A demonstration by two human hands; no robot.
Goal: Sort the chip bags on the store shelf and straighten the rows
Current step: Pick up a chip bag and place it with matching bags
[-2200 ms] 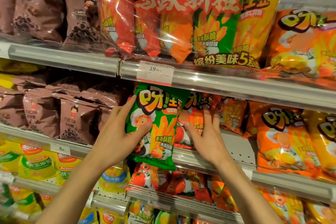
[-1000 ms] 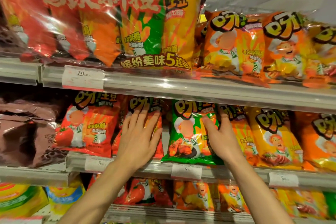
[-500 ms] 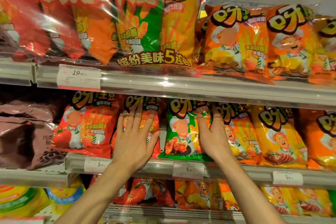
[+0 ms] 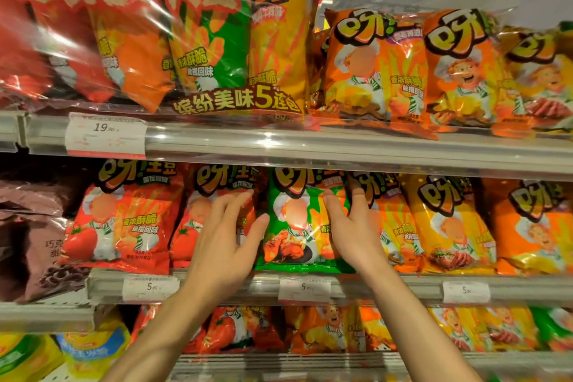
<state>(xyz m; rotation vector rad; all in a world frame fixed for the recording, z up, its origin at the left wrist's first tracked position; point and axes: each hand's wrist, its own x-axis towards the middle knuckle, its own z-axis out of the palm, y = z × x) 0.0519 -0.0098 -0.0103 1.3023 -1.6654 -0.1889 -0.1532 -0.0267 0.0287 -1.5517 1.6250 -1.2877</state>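
On the middle shelf (image 4: 387, 285) a green chip bag (image 4: 294, 226) stands upright between a red tomato bag (image 4: 193, 226) on its left and an orange bag (image 4: 398, 226) on its right. My left hand (image 4: 226, 245) is spread open in front of the red bag, its thumb tip at the green bag's left edge. My right hand (image 4: 350, 229) holds the green bag's right edge, thumb on the front and fingers tucked between it and the orange bag. Another red bag (image 4: 124, 220) stands further left.
Yellow (image 4: 446, 226) and orange bags continue the row to the right. Brown snack bags (image 4: 37, 242) lie at the left. Above are a large five-bag multipack (image 4: 186, 40) and orange bags (image 4: 375, 65). Price tags (image 4: 304, 288) line the rail. More bags (image 4: 248, 329) fill the shelf below.
My left hand has lifted off the red bag and slid right toward the green bag. My right hand's fingers have gone from lying flat to hooking around the green bag's right edge.
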